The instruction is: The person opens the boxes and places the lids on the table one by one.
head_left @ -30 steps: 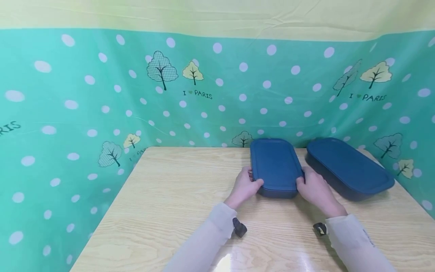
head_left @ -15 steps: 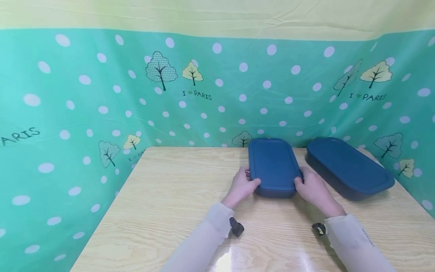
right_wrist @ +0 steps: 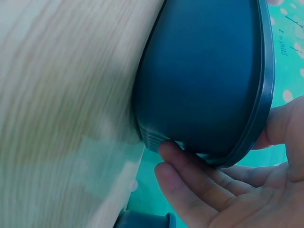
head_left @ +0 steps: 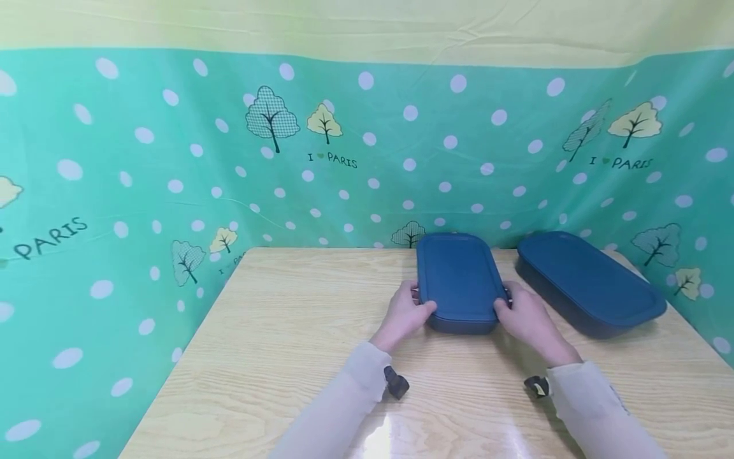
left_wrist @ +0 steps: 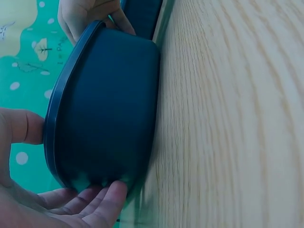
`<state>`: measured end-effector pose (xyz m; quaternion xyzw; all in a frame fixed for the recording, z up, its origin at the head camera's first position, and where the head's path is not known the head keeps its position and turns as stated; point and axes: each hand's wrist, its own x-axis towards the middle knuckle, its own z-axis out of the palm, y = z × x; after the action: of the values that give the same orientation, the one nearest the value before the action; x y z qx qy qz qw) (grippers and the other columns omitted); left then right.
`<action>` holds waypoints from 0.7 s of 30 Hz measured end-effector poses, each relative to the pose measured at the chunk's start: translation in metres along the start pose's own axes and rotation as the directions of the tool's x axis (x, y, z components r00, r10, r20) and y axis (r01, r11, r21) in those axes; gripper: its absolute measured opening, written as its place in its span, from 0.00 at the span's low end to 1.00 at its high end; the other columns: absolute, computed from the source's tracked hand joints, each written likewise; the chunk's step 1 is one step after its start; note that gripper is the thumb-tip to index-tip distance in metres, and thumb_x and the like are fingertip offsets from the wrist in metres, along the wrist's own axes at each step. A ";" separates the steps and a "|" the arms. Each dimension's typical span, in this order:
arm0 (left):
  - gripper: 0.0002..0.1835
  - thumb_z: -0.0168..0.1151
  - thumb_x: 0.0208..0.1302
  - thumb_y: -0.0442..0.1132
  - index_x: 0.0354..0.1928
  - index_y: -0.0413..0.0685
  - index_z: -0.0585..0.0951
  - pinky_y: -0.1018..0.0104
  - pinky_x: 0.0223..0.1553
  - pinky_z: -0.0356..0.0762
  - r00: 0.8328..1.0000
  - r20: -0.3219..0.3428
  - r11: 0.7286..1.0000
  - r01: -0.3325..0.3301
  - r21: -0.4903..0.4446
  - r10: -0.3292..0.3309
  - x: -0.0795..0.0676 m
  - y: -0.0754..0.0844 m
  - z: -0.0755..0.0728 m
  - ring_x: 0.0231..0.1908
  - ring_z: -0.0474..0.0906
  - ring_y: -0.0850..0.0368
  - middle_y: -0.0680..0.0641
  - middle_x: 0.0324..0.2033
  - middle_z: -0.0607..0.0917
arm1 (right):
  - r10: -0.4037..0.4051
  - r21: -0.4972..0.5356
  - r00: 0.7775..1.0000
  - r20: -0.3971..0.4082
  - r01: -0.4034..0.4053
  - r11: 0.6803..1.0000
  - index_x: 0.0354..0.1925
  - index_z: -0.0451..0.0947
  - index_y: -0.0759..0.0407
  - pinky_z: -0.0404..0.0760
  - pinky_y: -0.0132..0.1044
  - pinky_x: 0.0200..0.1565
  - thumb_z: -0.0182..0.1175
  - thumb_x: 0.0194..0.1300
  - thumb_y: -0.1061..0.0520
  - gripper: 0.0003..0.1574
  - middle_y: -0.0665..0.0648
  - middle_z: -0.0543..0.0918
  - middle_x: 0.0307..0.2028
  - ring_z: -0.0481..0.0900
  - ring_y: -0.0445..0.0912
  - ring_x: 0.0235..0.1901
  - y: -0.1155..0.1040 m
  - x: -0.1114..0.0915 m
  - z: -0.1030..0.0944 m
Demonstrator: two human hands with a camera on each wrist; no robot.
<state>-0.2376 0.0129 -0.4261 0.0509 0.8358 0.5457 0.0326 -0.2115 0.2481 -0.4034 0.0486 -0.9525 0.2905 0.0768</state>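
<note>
Between my two hands, at the far side of the table, is a dark blue rectangular food container (head_left: 460, 274) with a rounded, flat lid. My left hand (head_left: 403, 313) grips its left side near the front corner, thumb on the lid's rim and fingers along the wall. On the right side my right hand (head_left: 526, 317) holds it the same way, thumb over the lid edge. The left wrist view shows the container's front wall (left_wrist: 104, 99) close against the table. In the right wrist view the fingers (right_wrist: 190, 175) lie along the ribbed side wall.
A second, longer blue lidded container (head_left: 590, 280) stands at an angle to the right, near the table's right edge. The wooden table (head_left: 321, 306) meets a green dotted curtain (head_left: 355, 159) behind and on both sides.
The held container has slid slightly to the left, both hands going along with it. The longer container stays where it was. The curtain at the left has shifted.
</note>
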 end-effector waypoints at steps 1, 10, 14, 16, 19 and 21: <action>0.28 0.62 0.57 0.39 0.59 0.40 0.69 0.60 0.47 0.76 1.000 -0.001 1.000 0.001 0.000 -0.001 0.000 -0.001 -0.001 0.45 0.76 0.52 0.46 0.44 0.77 | 0.002 0.005 1.000 0.003 -0.002 1.000 0.62 0.59 0.80 0.70 0.61 0.53 0.46 0.67 0.60 0.31 0.80 0.71 0.54 0.70 0.69 0.54 -0.001 0.000 0.000; 0.27 0.61 0.58 0.40 0.59 0.40 0.68 0.61 0.47 0.76 1.000 0.001 1.000 -0.009 0.006 0.009 0.001 -0.006 -0.005 0.46 0.76 0.52 0.46 0.46 0.77 | 0.008 0.023 1.000 0.011 -0.009 1.000 0.62 0.59 0.79 0.71 0.60 0.52 0.46 0.67 0.59 0.31 0.80 0.72 0.53 0.71 0.68 0.54 -0.003 0.000 0.003; 0.27 0.62 0.58 0.39 0.59 0.40 0.69 0.60 0.47 0.77 1.000 -0.001 1.000 -0.021 0.007 0.021 0.000 -0.007 -0.008 0.46 0.77 0.52 0.45 0.45 0.77 | 0.017 0.042 0.999 0.027 -0.018 0.999 0.64 0.58 0.78 0.71 0.60 0.52 0.46 0.68 0.58 0.32 0.80 0.71 0.54 0.71 0.68 0.54 -0.004 0.001 0.006; 0.27 0.62 0.58 0.40 0.59 0.40 0.69 0.61 0.47 0.76 1.000 0.000 1.000 -0.025 0.009 0.025 -0.001 -0.007 -0.009 0.46 0.77 0.52 0.45 0.45 0.78 | 0.019 0.045 0.999 0.026 -0.020 0.999 0.64 0.57 0.78 0.71 0.60 0.53 0.46 0.68 0.58 0.32 0.80 0.71 0.54 0.71 0.69 0.54 -0.004 0.001 0.006; 0.27 0.62 0.58 0.40 0.59 0.40 0.69 0.61 0.47 0.77 1.000 0.001 1.000 -0.026 0.006 0.026 -0.002 -0.007 -0.011 0.46 0.77 0.52 0.46 0.45 0.78 | 0.017 0.050 1.000 0.026 -0.019 0.999 0.64 0.58 0.79 0.71 0.60 0.53 0.46 0.68 0.58 0.32 0.80 0.71 0.54 0.71 0.69 0.54 -0.004 0.002 0.007; 0.27 0.62 0.58 0.40 0.58 0.41 0.69 0.61 0.46 0.77 1.000 0.003 1.000 -0.029 0.004 0.029 -0.003 -0.006 -0.012 0.46 0.77 0.52 0.46 0.45 0.78 | 0.017 0.056 1.000 0.026 -0.018 0.998 0.63 0.58 0.78 0.71 0.60 0.53 0.47 0.68 0.59 0.32 0.80 0.72 0.53 0.71 0.69 0.54 -0.004 0.002 0.007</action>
<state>-0.2363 -0.0010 -0.4272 0.0639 0.8360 0.5444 0.0256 -0.2138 0.2404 -0.4066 0.0462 -0.9453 0.3171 0.0607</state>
